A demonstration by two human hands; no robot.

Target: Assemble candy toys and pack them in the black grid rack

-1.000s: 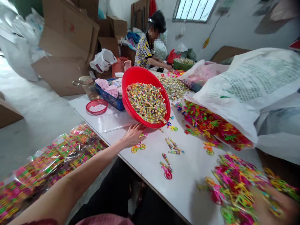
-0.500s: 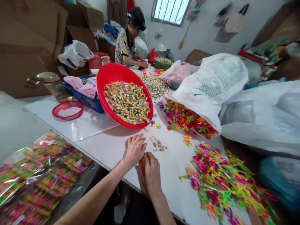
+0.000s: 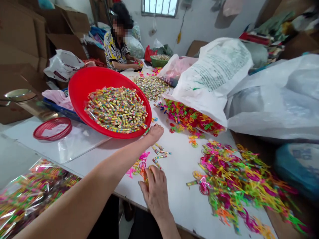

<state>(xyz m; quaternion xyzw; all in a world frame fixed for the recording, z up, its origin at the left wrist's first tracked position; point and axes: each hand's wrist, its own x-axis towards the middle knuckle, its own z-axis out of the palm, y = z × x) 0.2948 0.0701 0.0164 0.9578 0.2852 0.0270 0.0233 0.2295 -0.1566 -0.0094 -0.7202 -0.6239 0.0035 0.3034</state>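
My left hand [image 3: 156,132] is past the right rim of the red basin [image 3: 107,78], its fingers curled in; anything inside them is hidden. Just beyond it lies a small blue and yellow plastic piece [image 3: 154,119]. Closer to me, my right hand [image 3: 157,189] curves its thumb and fingers around yellow and orange plastic toy bicycles at the table's near edge. Pink and green toy bicycles [image 3: 136,167] lie on the table left of its fingertips. Between my hands are several small printed tubes [image 3: 159,153]. Many similar tubes [image 3: 117,111] fill the tilted basin.
A white sack [image 3: 211,73] spills colourful plastic pieces on the right, near a large loose pile [image 3: 229,186]. At left are a red mesh basket [image 3: 52,128] and bagged pieces [image 3: 37,199]. Another person [image 3: 118,43] works at the far end, by a tube heap [image 3: 152,86].
My left hand has moved forward and right, away from my right hand, uncovering the pink and green toy bicycles. My right hand has shifted slightly towards me. The view has turned somewhat.
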